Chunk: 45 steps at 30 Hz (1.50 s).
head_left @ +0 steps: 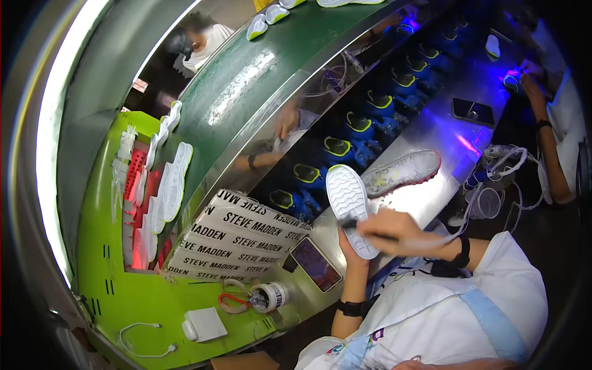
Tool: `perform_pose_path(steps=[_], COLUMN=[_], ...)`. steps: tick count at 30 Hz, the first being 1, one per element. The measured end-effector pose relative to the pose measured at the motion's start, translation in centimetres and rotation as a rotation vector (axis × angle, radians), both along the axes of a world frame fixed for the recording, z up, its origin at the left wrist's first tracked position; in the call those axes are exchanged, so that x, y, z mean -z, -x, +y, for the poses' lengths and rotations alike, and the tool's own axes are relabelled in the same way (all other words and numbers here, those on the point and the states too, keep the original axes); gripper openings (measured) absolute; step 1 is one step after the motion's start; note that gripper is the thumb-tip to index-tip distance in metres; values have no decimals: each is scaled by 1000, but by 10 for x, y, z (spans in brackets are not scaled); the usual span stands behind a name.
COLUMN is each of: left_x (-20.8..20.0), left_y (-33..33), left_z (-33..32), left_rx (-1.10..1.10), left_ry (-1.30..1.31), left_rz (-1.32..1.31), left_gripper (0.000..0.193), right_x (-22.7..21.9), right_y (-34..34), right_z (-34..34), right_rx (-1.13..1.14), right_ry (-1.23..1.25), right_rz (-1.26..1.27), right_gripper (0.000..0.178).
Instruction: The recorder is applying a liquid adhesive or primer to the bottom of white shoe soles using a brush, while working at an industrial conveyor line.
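A white shoe sole (345,188) with a wavy tread and a thin yellow-green edge is held tilted above the metal bench. My left hand (354,248) grips its lower end from below, with the fingers partly hidden behind it. Over that same end is my right hand (394,229), closed on a dark tool (349,223) whose tip lies against the tread. Motion blurs the tool, so its kind is unclear. Just right of the sole lies a grey, stained sole-shaped piece (402,171) with a reddish edge.
Blue shoes (357,123) with yellow-green collars line a dark rack. Beyond runs a green conveyor (228,92) carrying soles. A printed box (237,240), phone (316,264) and tub (270,296) stand to the left. At right, a co-worker's hand (529,83) works under blue light near a plastic cup (487,203).
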<state>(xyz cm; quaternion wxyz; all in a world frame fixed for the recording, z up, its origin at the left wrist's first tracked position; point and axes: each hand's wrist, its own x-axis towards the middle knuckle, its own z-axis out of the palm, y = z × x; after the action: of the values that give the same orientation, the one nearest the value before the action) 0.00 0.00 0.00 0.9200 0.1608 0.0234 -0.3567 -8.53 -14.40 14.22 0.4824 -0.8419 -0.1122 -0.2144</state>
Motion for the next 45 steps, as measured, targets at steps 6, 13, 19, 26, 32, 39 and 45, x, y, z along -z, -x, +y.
perform_pose_path(steps=[6, 13, 19, 26, 32, 39, 45], left_x=[-54, -102, -124, -97, -83, -83, -107], left_y=[-26, -65, -81, -28, 11, -3, -23], left_z=[1, -3, -26, -22, -44, -43, -49], left_rx=[140, 532, 1024, 294, 34, 47, 153], left_ry=[408, -294, -655, -386, 99, 453, 324], left_rz=[10, -325, -468, -655, -19, 141, 75], left_gripper=[60, 48, 37, 62, 59, 65, 62], right_x=[-22, -33, -50, -57, -28, -31, -41], right_y=[-11, -11, -12, -9, -23, -18, -12], right_z=[-5, -21, -46, -62, -33, -26, -30], right_rx=[-241, -516, -495, -150, 140, -71, -224], right_ry=[63, -99, 340, -338, -153, 9, -320], right_rz=[-2, 199, -181, 163, -83, -59, 277], right_gripper=[30, 20, 20, 23, 20, 16, 15])
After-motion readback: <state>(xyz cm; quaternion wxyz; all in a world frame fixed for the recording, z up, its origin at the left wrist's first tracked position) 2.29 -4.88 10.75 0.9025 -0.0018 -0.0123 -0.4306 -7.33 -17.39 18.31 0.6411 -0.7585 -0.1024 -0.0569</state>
